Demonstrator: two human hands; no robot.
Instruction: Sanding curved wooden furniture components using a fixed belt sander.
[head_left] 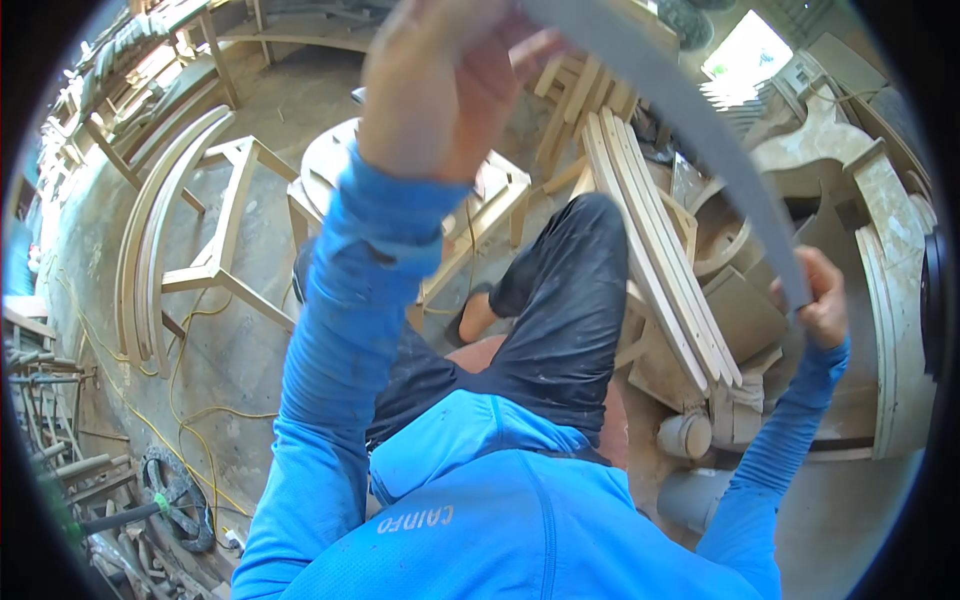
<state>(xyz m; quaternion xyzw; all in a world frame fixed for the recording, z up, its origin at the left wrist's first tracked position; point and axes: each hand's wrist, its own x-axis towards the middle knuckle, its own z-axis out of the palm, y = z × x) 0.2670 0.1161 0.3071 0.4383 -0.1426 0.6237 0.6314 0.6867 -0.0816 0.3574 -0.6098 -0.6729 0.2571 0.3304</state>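
A long, curved grey strip (690,105) arcs in the air from the top middle down to the right; its material I cannot make out. My right hand (824,300) is closed round its lower end, thumb and fingers pinching it. At the top, my left hand (445,95) is raised and smeared by motion. Its fingers are closed at the strip's upper end, partly cut off by the picture's edge. Beneath my raised left arm, a pale wooden frame (500,195) stands on the floor, partly hidden.
Several long pale slats (660,250) lean right of my knee. Curved wooden strips (150,240) rest against another wooden frame (235,215) at left. A yellow cord (185,425) snakes over the floor. A small can (685,436) and a grey bucket (690,498) stand near my right forearm.
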